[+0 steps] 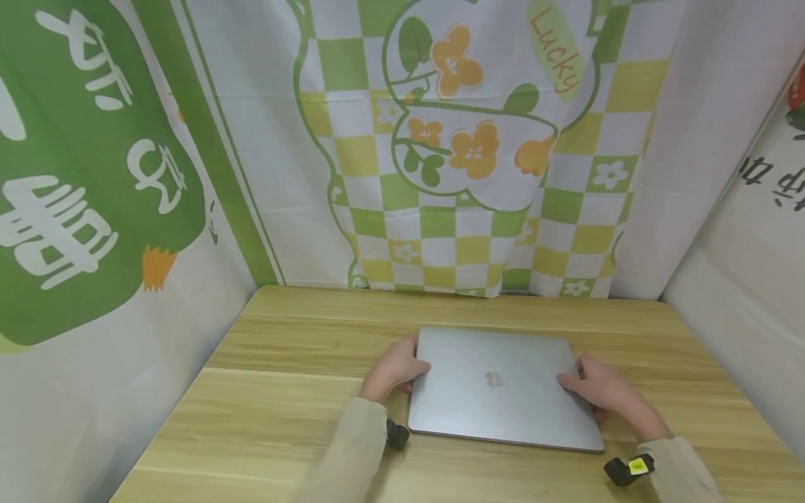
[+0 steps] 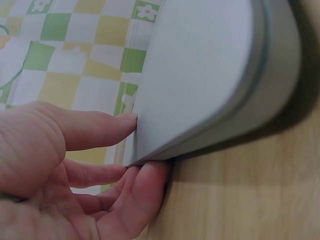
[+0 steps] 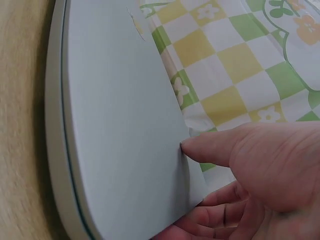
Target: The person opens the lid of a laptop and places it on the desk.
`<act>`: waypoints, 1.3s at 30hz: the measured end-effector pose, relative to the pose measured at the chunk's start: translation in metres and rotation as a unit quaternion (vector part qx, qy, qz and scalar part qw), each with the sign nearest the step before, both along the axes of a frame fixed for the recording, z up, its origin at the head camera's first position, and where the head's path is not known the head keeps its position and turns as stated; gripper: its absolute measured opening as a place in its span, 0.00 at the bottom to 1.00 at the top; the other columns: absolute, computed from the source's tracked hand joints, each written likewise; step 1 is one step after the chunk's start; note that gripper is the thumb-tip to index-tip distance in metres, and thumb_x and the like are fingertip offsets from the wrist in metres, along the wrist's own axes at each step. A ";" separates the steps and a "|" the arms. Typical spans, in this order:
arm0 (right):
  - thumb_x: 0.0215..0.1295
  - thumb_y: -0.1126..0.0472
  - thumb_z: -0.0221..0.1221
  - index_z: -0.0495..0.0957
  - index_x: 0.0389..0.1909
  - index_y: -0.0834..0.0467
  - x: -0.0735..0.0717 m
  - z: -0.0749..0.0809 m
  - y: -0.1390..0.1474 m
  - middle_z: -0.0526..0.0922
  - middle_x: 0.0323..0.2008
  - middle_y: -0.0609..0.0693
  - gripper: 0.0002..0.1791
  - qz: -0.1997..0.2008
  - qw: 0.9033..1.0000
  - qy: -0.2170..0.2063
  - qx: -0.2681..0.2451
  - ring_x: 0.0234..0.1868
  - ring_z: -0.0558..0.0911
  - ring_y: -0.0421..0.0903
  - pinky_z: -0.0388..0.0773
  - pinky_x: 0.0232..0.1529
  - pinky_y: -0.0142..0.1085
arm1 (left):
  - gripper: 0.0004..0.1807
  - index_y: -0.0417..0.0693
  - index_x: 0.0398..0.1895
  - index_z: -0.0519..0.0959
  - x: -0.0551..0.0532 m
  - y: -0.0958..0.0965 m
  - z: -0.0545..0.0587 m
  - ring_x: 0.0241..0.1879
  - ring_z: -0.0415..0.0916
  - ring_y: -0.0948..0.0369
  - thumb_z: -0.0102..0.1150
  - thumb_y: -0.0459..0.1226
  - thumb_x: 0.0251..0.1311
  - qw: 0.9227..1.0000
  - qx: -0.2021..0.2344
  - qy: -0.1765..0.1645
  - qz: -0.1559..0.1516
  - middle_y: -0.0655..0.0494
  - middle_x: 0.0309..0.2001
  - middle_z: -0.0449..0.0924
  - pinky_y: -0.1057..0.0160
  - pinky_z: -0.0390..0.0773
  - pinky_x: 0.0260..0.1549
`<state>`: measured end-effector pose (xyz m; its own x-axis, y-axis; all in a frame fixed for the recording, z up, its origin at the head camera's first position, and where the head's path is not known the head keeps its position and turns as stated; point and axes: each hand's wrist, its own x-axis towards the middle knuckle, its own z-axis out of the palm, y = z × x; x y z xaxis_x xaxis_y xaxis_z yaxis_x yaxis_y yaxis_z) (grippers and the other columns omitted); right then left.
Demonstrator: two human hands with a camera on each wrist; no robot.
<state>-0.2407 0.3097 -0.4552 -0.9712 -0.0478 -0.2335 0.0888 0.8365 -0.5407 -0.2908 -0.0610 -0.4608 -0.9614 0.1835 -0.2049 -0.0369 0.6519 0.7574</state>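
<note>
A closed silver laptop (image 1: 497,412) with a logo on its lid lies flat over the wooden table, seen in the head view. My left hand (image 1: 397,365) grips its left edge, thumb on top of the lid and fingers curled beneath. On the opposite edge, my right hand (image 1: 600,386) holds it the same way. In the left wrist view the fingers (image 2: 145,192) tuck under the laptop's base (image 2: 225,130). The right wrist view has the thumb (image 3: 207,147) pressed on the lid (image 3: 125,130), with the other fingers partly hidden under the edge.
The wooden table (image 1: 277,398) extends around the laptop, its back edge meeting a green and yellow checked curtain (image 1: 440,237). Printed fabric walls (image 1: 207,300) stand at the left and right. A black wrist camera (image 1: 397,434) sits at the left cuff, another wrist camera (image 1: 622,471) at the right.
</note>
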 end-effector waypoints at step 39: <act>0.68 0.55 0.60 0.70 0.46 0.66 -0.001 -0.007 -0.032 0.73 0.22 0.53 0.18 0.016 0.999 0.011 -0.043 0.16 0.76 0.47 0.78 0.16 0.38 | 0.27 0.35 0.60 0.69 0.004 -0.041 0.002 0.16 0.73 0.59 0.64 0.35 0.60 1.000 -0.028 -0.002 -0.007 0.46 0.33 0.77 0.62 0.81 0.14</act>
